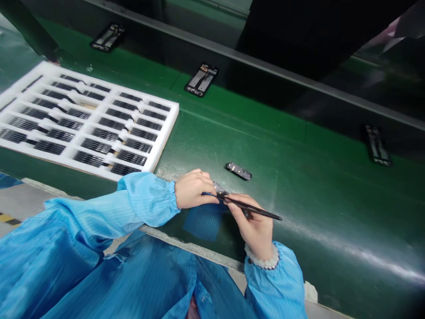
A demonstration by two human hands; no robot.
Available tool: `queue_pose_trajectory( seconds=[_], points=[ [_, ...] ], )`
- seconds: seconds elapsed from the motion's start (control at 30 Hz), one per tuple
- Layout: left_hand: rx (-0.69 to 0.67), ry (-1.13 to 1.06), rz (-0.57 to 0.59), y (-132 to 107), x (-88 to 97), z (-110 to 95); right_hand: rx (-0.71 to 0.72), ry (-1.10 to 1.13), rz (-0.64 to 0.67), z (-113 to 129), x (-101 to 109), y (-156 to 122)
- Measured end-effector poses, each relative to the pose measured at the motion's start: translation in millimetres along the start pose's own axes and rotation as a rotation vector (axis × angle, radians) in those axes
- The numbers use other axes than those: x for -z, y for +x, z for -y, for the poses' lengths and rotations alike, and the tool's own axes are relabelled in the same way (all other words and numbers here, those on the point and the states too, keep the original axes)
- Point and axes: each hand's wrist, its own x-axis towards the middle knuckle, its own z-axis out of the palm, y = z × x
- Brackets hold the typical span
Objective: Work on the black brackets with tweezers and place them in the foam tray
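My left hand (194, 189) is closed at the table's near edge, its fingers on a small grey-and-black phone part (219, 188). My right hand (254, 219), with a beaded bracelet at the wrist, pinches slim black tweezers (259, 209). Their thin end reaches leftward to the part near my left thumb; whether the tips grip anything is too small to tell. Just beyond both hands lies another small black phone part (239, 171) with gold spots. Below the hands is a blue dotted sheet (203, 222), partly covered by my fingers.
A white foam tray (174, 117) with several slotted black flat parts stands to the left. Farther back, open phone frames (201, 79), (108, 37) lie on the green surface and dark strip, with another phone frame (377, 145) at right. A grey rail (265, 62) runs behind.
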Motion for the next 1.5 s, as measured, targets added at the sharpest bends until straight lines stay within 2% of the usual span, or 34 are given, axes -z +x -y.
queue_pose_trajectory(
  seconds=[0.77,1.5],
  points=[
    [-0.019,0.001,0.009,0.0,-1.0,0.7,0.033,0.005,0.025,-0.6,0.9,0.1],
    [0.018,0.005,0.041,1.5,0.1,-0.2,0.040,0.008,0.034,2.0,0.0,1.2]
  ],
)
